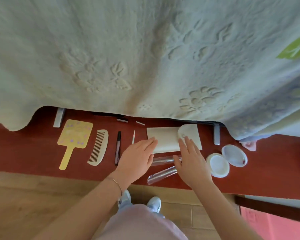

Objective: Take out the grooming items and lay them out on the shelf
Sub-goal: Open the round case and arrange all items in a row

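Head view, contents as I read them: a dark red wooden shelf (33,153) runs across the frame, its far edge overhung by a pale embossed bedspread (128,58). On it, from my left: a yellow paddle-shaped hand mirror with lilac dots (74,135), a cream wide-toothed comb (98,147) just beside it, a slim black pen-like stick (117,148), and a thin pink-tipped white stick (133,136). Next comes a cream rectangular pouch with a rounded flap (170,138). My left hand (137,157) lies flat with fingers spread, its fingertips on the pouch's near left corner; my right hand (191,161) is likewise spread, fingertips touching the flap near its snap. Neither grips anything. Two clear plastic tubes (161,174) lie between and partly under the hands, so their full length is hidden. To the right sits a white round compact (226,161), hinged open. Two grey metal brackets (59,117) stand at the shelf's back.
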The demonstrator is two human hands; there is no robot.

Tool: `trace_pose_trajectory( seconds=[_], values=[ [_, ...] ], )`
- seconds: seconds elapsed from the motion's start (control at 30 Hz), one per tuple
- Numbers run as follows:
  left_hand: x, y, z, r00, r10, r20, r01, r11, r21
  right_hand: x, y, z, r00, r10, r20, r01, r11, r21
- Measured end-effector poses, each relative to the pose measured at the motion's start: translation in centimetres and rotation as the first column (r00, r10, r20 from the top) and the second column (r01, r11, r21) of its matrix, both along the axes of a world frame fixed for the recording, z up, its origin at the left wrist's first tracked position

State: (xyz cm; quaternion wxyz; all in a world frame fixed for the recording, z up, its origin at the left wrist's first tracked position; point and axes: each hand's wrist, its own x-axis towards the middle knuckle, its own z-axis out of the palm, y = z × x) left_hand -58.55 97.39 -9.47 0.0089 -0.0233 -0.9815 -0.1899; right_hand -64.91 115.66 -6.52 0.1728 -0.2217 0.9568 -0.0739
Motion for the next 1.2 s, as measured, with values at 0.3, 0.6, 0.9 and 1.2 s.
trace_pose_trajectory(
  seconds=[0.3,0.6,0.9,1.2],
  values=[
    [-5.3,0.9,-0.9,0.961,-0.112,0.254,0.144,0.984,-0.109,-4.5,0.4,-3.3,0.997,0.001,-0.078,0.002,1.000,0.031],
    [-6.4,0.1,-1.1,0.967,-0.195,0.166,0.211,0.974,-0.079,-3.3,0.5,-3.7,0.989,-0.096,-0.111,0.095,0.995,-0.011],
    [-1.6,2.0,-0.6,0.945,-0.322,-0.054,0.326,0.943,0.070,3.2,3.7,-4.3,0.920,0.118,-0.374,-0.224,0.941,-0.254],
    [-0.8,2.0,-2.3,0.927,-0.368,0.066,0.369,0.930,0.003,5.6,4.6,-6.1,0.929,0.137,-0.343,-0.217,0.954,-0.206]
  ],
)
